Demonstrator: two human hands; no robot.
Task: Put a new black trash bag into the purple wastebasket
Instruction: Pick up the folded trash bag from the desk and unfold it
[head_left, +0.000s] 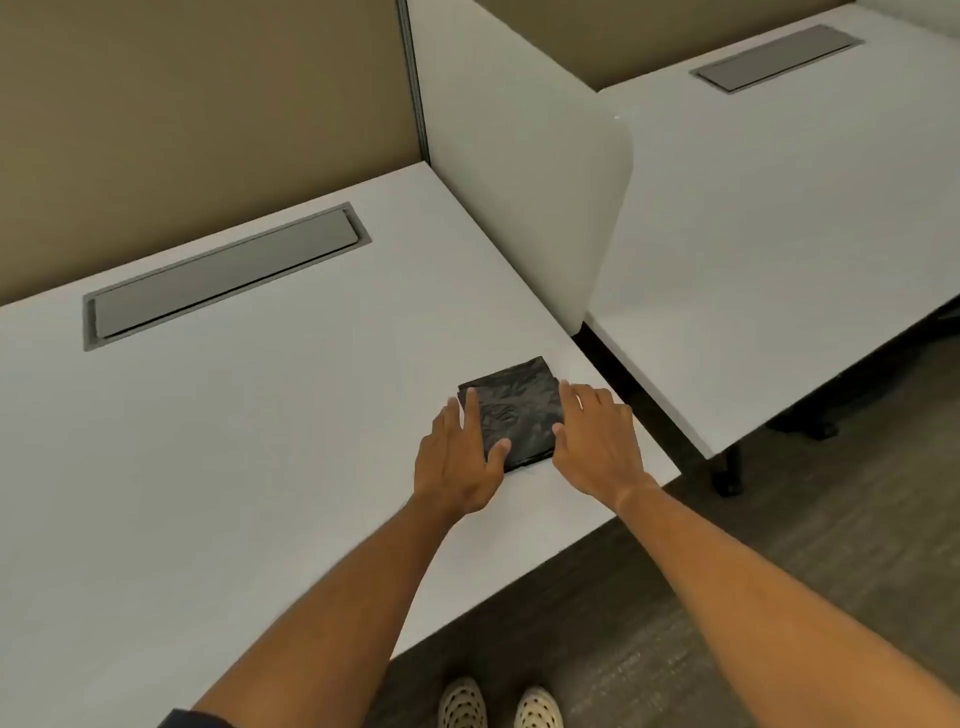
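Note:
A folded black trash bag (519, 410) lies flat on the white desk (260, 441), near its right front corner. My left hand (457, 457) rests at the bag's left edge, fingers straight and thumb lying on the bag's near part. My right hand (597, 436) is at the bag's right edge, fingers spread, touching its side. Neither hand has lifted it. The purple wastebasket is not in view.
A grey cable hatch (223, 275) is set into the desk at the back. A white divider panel (545, 208) separates this desk from a second white desk (779, 234) on the right. Dark floor (779, 545) and my two shoes (498, 706) are below.

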